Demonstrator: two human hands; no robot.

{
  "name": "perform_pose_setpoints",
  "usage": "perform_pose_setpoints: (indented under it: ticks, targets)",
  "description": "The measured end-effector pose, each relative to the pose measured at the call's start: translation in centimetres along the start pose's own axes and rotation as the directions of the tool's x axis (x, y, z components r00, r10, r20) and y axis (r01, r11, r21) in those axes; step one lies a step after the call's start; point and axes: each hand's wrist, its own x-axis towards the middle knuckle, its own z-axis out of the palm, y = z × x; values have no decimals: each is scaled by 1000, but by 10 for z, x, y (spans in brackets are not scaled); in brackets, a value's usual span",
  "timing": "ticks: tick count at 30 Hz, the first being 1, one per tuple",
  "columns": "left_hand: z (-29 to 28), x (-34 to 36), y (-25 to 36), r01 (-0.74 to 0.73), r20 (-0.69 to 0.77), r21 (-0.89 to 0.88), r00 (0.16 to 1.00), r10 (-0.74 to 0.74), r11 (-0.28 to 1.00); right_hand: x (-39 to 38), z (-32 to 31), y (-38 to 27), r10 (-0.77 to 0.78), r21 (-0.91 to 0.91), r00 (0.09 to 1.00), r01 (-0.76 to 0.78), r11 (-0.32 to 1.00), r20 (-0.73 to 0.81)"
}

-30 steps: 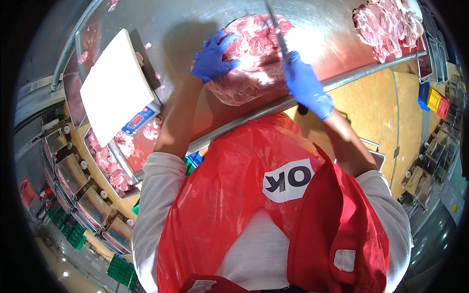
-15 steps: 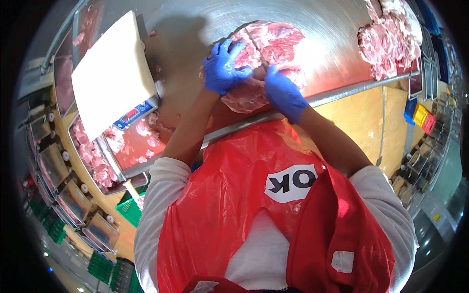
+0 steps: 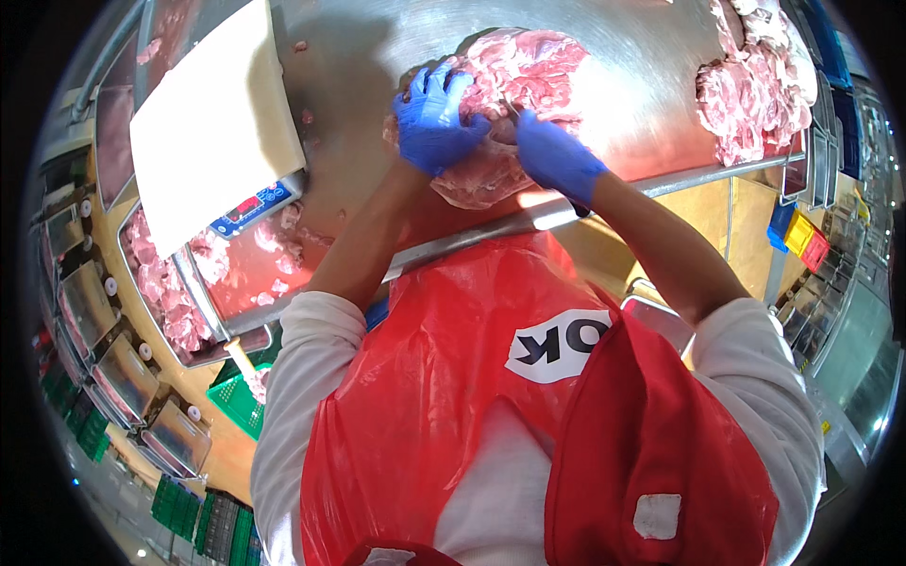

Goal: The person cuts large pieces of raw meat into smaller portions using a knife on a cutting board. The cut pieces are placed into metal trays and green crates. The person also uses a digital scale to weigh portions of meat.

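Observation:
A large slab of raw pink meat (image 3: 528, 64) lies on the steel table in front of me. My left hand (image 3: 436, 127), in a blue glove, rests on its left part with the fingers spread. My right hand (image 3: 559, 162), gloved in blue too, is closed around a knife (image 3: 513, 109) at the right of the meat. Only a short stretch of the blade shows; the handle is hidden in my fist, and the tip is in or behind the meat. A paler, smooth piece of the meat (image 3: 483, 181) bulges toward the table's front edge.
At left stands a scale (image 3: 253, 209) under a white board (image 3: 217, 123). Trimmed meat pieces (image 3: 175, 302) fill a tray beside it. More meat (image 3: 750, 99) is piled at the far right. A steel rail (image 3: 462, 241) borders the table's near side; a green basket (image 3: 231, 401) stands below left.
The knife blade, long and visible across the meat before, is now mostly out of sight. My right hand has shifted slightly right and down. My left hand still presses on the meat.

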Motion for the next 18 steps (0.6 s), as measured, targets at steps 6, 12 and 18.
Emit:
perform_pose_setpoints:
  ticks: [6, 12, 18]
  targets:
    - [5, 2, -2, -41, -40, 50, 998, 43, 998, 30, -25, -33, 69, -100, 984, -53, 994, 166]
    - [-13, -3, -29, 138, 97, -10, 986, -136, 990, -128, -69, 4, 153, -71, 904, -136, 988, 398]
    - [12, 8, -71, 11, 219, -367, 973, 76, 930, -128, -104, -25, 139, -28, 986, -138, 990, 89]
